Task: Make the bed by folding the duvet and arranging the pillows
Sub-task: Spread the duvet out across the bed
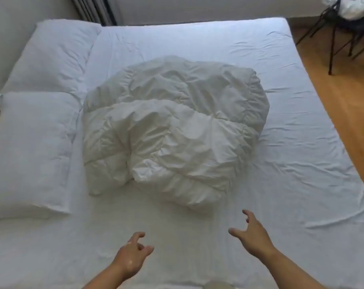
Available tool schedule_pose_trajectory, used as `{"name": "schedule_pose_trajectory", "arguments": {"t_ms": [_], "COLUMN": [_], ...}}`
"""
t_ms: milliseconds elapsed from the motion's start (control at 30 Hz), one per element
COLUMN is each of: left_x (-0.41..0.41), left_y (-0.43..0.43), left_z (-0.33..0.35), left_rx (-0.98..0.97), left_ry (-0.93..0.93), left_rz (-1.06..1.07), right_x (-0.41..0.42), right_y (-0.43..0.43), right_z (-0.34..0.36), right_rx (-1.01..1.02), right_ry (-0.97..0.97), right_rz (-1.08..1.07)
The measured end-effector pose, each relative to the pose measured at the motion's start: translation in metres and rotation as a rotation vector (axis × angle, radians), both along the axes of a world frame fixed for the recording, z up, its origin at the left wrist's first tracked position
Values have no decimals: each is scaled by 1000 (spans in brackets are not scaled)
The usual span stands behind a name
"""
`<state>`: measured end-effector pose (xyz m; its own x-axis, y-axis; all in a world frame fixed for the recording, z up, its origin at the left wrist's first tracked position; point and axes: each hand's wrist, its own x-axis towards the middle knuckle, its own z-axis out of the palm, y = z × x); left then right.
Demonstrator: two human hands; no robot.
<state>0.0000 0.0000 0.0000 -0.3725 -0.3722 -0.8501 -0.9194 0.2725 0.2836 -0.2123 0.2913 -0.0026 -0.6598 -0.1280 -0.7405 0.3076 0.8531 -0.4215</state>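
Note:
A white duvet (175, 130) lies bundled in a crumpled heap in the middle of the bed (302, 142), which is covered by a white sheet. Two white pillows lie side by side along the left edge: the far pillow (52, 55) and the near pillow (29, 151). My left hand (133, 255) hovers over the sheet below the heap, fingers loosely curled and apart, holding nothing. My right hand (252, 234) is stretched toward the duvet's near right corner, fingers spread, a short gap from the fabric.
A wooden floor (343, 97) runs along the bed's right side. A black-legged chair (343, 28) with white cloth on it stands at the top right. Grey curtains (95, 9) hang at the far left behind the bed.

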Motion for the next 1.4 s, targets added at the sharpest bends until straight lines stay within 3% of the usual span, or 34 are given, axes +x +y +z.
{"name": "schedule_pose_trajectory", "arguments": {"t_ms": [167,300,467,600,767,1000,1133,1267,1400], "left_x": [-116,-177,-192,-195,-212,-240,-249,-243,-230], "left_y": [-2,11,26,41,60,87,102,111,115], "left_z": [-46,-83,-121,-122,-72,15,83,176,258], "left_rx": [56,209,185,322,527,727,738,681,654], "left_ry": [132,233,231,293,493,798,963,1096,1150], "left_rz": [441,863,1122,1243,1179,903,850,832,652], "right_x": [-94,-130,-134,-127,-133,-150,-147,-136,-126], "right_y": [-27,-49,-67,-78,-73,-41,-26,-13,5], "right_z": [-60,-105,-146,-148,-97,33,120,208,295], "right_rx": [-71,-170,-367,-513,-601,-411,-300,-238,-257], "right_ry": [-83,-165,-317,-357,-287,162,357,431,502], "right_rz": [-64,-197,-417,-566,-660,-461,-339,-249,-195]}}
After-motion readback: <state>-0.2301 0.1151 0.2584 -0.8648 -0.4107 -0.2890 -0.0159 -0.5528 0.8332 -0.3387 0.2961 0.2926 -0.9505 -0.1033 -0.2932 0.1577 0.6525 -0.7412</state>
